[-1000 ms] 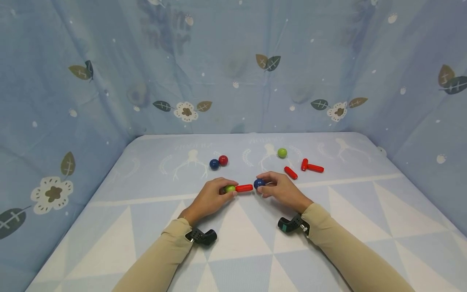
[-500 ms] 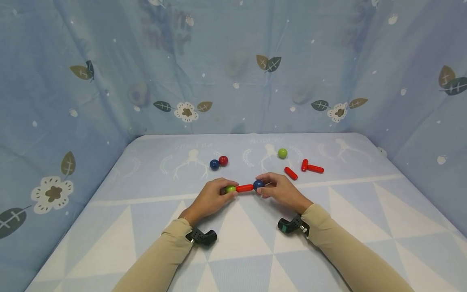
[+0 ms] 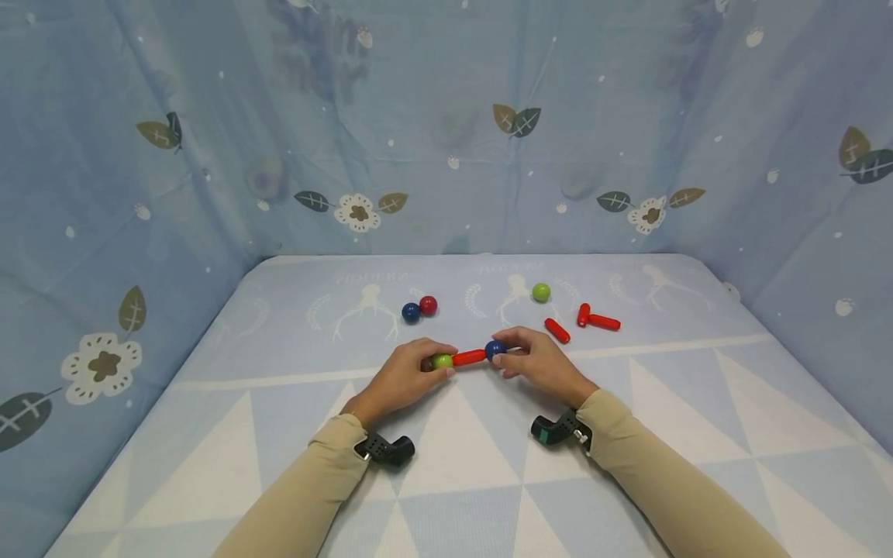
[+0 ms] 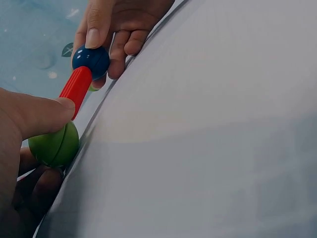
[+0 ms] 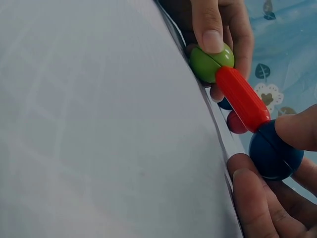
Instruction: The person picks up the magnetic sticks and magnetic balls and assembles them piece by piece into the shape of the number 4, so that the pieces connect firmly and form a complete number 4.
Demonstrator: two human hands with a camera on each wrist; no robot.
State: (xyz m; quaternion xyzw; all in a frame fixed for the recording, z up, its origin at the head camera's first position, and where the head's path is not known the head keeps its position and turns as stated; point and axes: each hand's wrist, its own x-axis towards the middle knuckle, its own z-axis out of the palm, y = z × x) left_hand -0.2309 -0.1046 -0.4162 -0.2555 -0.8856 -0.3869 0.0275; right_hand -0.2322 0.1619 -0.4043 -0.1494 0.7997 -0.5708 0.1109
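My left hand (image 3: 402, 380) pinches a green ball (image 3: 443, 361) between thumb and fingers, just above the table. A red ribbed rod (image 3: 469, 357) runs from that ball to a blue ball (image 3: 495, 349), which my right hand (image 3: 544, 364) pinches at the other end. In the right wrist view the red rod (image 5: 242, 99) touches both the green ball (image 5: 212, 62) and the blue ball (image 5: 275, 150), making one straight piece. From the left wrist, my left thumb lies over the joint of the green ball (image 4: 54, 144) and the rod.
Farther back on the table (image 3: 481, 496) lie a loose blue ball (image 3: 411, 313) and a red ball (image 3: 429, 305), side by side. At the back right are another green ball (image 3: 540, 292) and several red rods (image 3: 556, 331). Patterned cloth (image 3: 446, 139) hangs behind.
One second ago a small gap stood between the red rod and the blue ball in my right hand. The gap has closed, and the rod now meets that ball.
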